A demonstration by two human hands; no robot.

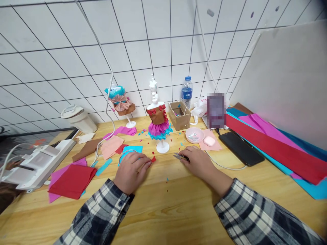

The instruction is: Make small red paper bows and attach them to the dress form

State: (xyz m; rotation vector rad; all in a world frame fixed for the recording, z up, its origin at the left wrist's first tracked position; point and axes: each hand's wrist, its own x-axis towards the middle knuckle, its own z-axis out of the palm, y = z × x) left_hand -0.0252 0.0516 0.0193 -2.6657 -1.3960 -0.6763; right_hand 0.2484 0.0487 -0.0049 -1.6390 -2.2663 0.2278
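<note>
mannequin (156, 117) ctr on tbl (166, 204) | box (182, 122) R, btl (187, 93) behind | cup (81, 119) L | phone (241, 148) far R

The person wears a long-sleeved plaid shirt of cloth, checked in black or very dark navy, grey and creamy white. Broad pale bands cross dark ones on the left sleeve (90, 217), whose cuff ends close to the wrist and carries a round, dark button (121, 203). The right sleeve (258, 212) repeats the checks, with wide cream stripes meeting in squares; it ends farther up, leaving part of the forearm (220, 180) uncovered. Both the left grip (131, 172) and right grip (195, 161) are bare, ungloved hands.
</note>
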